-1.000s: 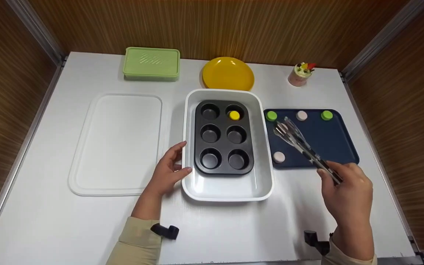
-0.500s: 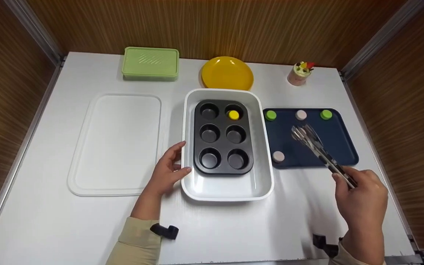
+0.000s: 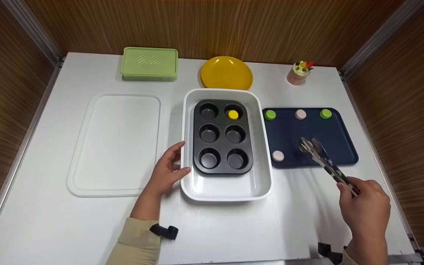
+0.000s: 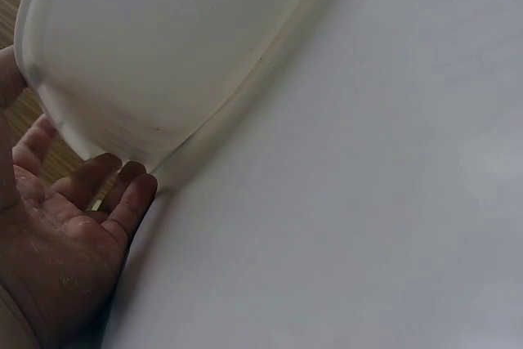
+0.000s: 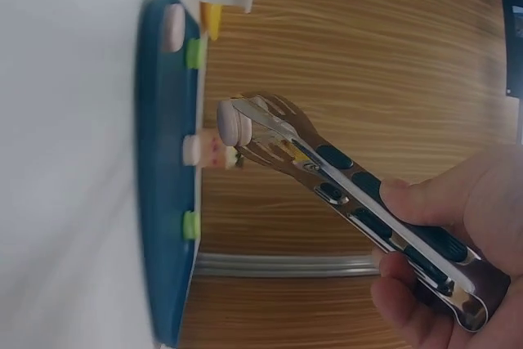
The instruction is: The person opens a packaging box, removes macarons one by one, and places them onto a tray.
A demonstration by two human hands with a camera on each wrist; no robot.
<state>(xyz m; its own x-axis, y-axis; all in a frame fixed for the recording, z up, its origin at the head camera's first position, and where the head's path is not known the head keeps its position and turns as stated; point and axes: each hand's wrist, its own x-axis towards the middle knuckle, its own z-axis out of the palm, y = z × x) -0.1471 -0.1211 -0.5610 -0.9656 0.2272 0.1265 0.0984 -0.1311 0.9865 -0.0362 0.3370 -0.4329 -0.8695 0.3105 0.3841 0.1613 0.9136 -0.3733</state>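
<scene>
My right hand (image 3: 366, 206) grips a pair of metal tongs (image 3: 331, 169) with dark handle patches. Between the tong tips is a pale pink macaron (image 5: 234, 123), raised above the dark blue tray (image 3: 337, 147). On that tray lie two green macarons, one at the near-left corner of its far edge (image 3: 270, 115), and two pale pink ones, including a macaron (image 3: 278, 156) at front left. My left hand (image 3: 168, 169) holds the left wall of the white bin (image 3: 226, 191), thumb at the rim and fingers against the outside. Inside stands a dark muffin tin (image 3: 222, 147); a yellow macaron (image 3: 233, 115) sits in its far-right cup.
A white lid (image 3: 116, 143) lies flat left of the bin. Along the back are a green lidded box (image 3: 149, 62), a yellow plate (image 3: 226, 71) and a small dessert cup (image 3: 298, 75). Wood-patterned panels (image 3: 204, 25) enclose the table's back and sides.
My right hand has moved right and toward me, drawing the tongs with the pink macaron from the tray's left side to over its middle. The left hand stays at the bin.
</scene>
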